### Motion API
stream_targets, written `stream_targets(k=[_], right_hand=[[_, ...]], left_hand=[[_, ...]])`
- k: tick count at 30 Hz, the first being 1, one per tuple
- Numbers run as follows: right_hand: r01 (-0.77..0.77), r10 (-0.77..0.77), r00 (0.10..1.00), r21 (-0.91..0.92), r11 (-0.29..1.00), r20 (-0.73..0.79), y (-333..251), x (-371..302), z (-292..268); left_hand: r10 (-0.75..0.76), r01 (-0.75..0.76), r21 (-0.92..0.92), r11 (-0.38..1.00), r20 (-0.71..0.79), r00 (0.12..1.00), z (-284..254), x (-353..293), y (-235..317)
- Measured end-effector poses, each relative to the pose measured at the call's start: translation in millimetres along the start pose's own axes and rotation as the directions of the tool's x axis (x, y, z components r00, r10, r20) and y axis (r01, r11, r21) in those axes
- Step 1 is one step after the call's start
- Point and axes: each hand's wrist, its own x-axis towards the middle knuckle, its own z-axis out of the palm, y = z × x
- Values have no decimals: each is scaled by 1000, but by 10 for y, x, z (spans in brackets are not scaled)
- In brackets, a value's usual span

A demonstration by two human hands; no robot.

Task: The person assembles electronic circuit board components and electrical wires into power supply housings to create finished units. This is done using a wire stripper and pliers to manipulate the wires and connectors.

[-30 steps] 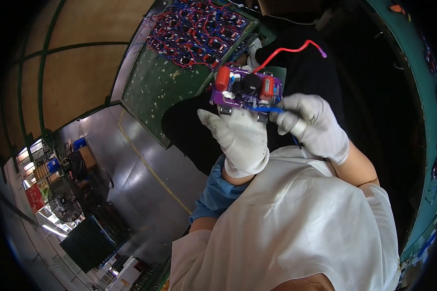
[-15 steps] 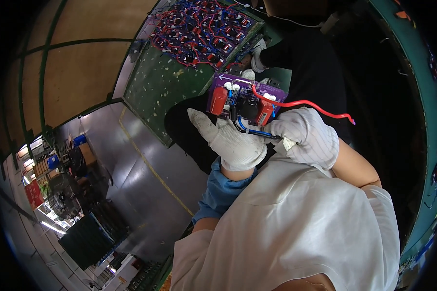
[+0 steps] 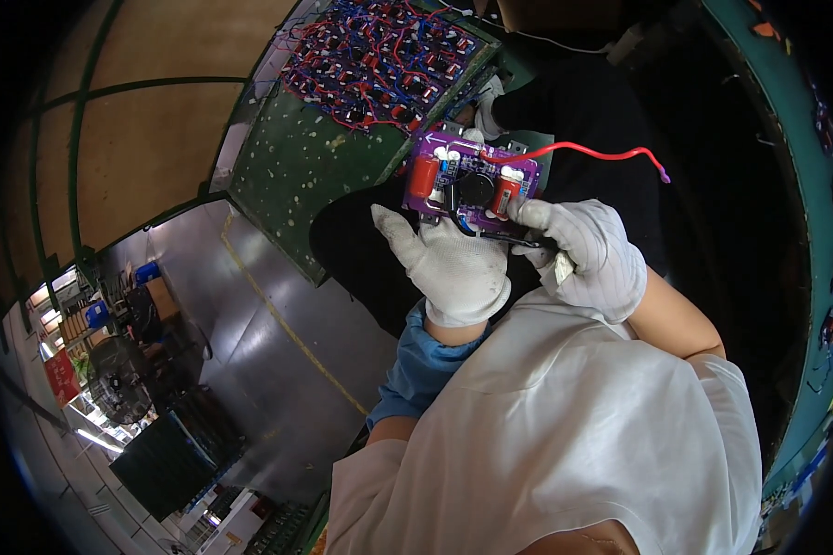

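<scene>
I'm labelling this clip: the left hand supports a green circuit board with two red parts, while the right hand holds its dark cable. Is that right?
Not green: the head view shows a purple circuit board. The left hand supports it, it has two red parts, and the right hand holds its dark cable.

The person (image 3: 546, 398) wears a loose white short-sleeved top (image 3: 583, 435) and dark trousers (image 3: 602, 116). White knit gloves (image 3: 463, 294), greyish at one thumb, cover the left hand (image 3: 453, 264) and right hand (image 3: 594, 257). A crumpled blue sleeve (image 3: 416, 370) rings the left forearm (image 3: 391, 432).
</scene>
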Motion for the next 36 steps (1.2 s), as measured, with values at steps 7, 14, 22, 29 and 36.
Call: stream_targets(k=[7, 14, 22, 29, 36], right_hand=[[-220, 220, 975, -1, 975, -41, -46, 89, -13], [-313, 318, 948, 248, 917, 20, 265, 24, 107], [-404, 353, 779, 845, -350, 518, 354, -222, 68], [-374, 264, 789, 774, -511, 555, 401, -301, 127], [-524, 449, 719, 838, -153, 531, 88, -75, -44]], left_hand=[[105, -111, 162, 981, 41, 994, -183, 19, -90], [161, -51, 836, 547, -45, 986, -75, -84, -95], [107, -241, 864, 441, 216, 970, 25, 62, 285], [116, -339, 883, 325, 318, 941, 149, 24, 150], [157, -184, 734, 654, 107, 982, -36, 56, 29]])
